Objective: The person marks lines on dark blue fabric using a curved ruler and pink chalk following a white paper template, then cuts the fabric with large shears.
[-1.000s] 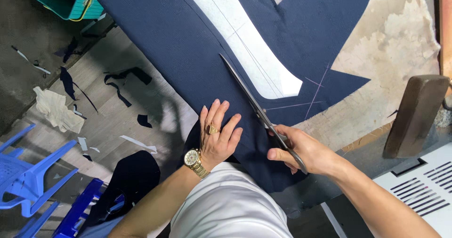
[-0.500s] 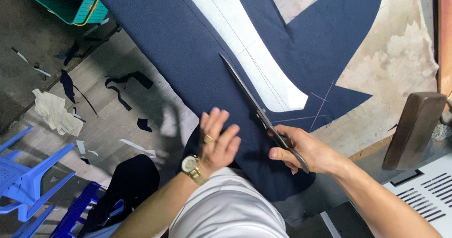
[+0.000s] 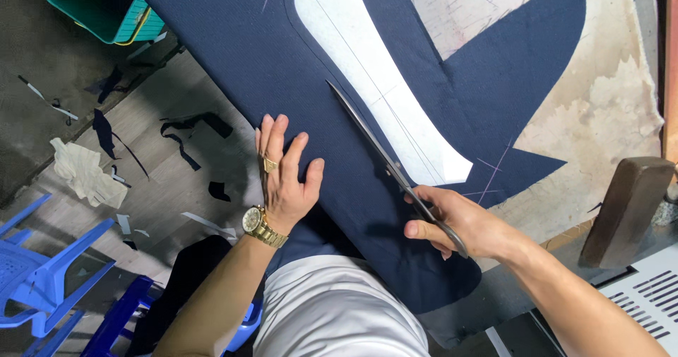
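A large piece of navy blue cloth (image 3: 282,60) lies over the worn table top (image 3: 607,117), with a long white pattern piece (image 3: 374,81) on it. My right hand (image 3: 459,223) grips big metal scissors (image 3: 381,152), whose blades point up and left along the edge of the white piece. My left hand (image 3: 286,177), with a gold ring and a gold watch, rests flat on the cloth to the left of the blades, fingers spread. Chalk lines cross the cloth near the pattern's lower tip.
A brown wooden block (image 3: 625,209) stands at the right by a white slatted thing (image 3: 650,300). On the floor to the left lie cloth scraps (image 3: 183,134), a crumpled pale rag (image 3: 85,173), a teal basket (image 3: 106,7) and blue plastic chairs (image 3: 35,272).
My left hand has slid up the cloth and spread flatter. The scissors and my right hand keep roughly the same place along the pattern's edge.
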